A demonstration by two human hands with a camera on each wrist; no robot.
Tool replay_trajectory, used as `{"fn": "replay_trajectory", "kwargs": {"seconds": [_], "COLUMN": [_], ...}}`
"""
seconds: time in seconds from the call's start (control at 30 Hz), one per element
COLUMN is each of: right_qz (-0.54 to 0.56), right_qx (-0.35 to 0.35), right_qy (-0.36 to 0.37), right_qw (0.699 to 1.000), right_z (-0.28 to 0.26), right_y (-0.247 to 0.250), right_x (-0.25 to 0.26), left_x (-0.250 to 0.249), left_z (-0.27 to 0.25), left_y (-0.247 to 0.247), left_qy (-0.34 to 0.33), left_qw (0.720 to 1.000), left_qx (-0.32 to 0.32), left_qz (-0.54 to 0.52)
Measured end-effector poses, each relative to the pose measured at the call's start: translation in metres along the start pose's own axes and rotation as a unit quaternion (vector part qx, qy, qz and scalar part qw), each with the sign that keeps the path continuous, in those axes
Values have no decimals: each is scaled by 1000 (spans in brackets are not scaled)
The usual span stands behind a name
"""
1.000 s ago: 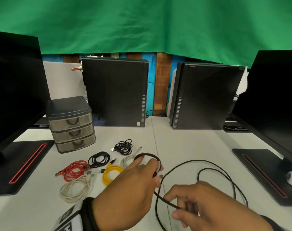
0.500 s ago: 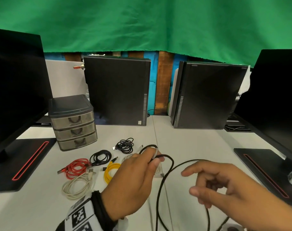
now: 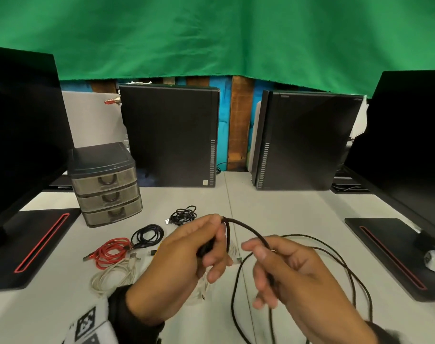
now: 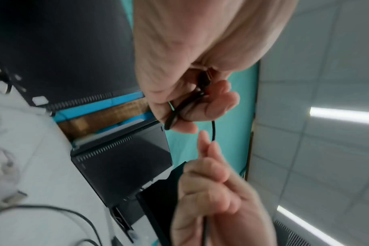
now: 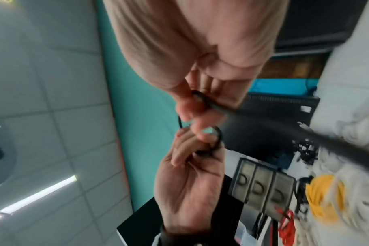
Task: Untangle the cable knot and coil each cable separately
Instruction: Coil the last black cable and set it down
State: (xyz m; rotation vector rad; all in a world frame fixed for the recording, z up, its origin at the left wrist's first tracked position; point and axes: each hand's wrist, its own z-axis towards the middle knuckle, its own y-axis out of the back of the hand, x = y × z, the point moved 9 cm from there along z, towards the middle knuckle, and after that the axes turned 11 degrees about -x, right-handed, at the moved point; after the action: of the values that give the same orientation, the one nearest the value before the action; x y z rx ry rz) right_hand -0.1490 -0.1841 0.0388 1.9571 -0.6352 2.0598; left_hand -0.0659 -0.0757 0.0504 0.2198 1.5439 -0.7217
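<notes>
Several finished coils lie on the pale grey worktop [image 3: 285, 209]; coiling the long black braided cable [image 3: 246, 228] is in hand. Left hand [image 3: 186, 259] pinches the started loops; right hand [image 3: 293, 271] curls round the slack, next to be wound on. Only a square-patterned wrist tag [image 3: 86, 324] shows, without readable writing.

Bare table [image 3: 298, 209] right of centre; coiled cables [image 3: 147, 235] and drawer unit [image 3: 104, 184] crowding left.
</notes>
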Motion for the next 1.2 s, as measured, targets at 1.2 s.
{"fn": "replay_trajectory", "kwargs": {"seconds": [1.2], "right_qz": [-612], "right_qx": [-139], "right_qy": [286], "right_qw": [724], "right_z": [14], "right_y": [101], "right_x": [75], "left_x": [11], "left_z": [-10], "left_y": [18], "left_qy": [-5], "left_qw": [871], "left_qx": [266], "left_qz": [413]}}
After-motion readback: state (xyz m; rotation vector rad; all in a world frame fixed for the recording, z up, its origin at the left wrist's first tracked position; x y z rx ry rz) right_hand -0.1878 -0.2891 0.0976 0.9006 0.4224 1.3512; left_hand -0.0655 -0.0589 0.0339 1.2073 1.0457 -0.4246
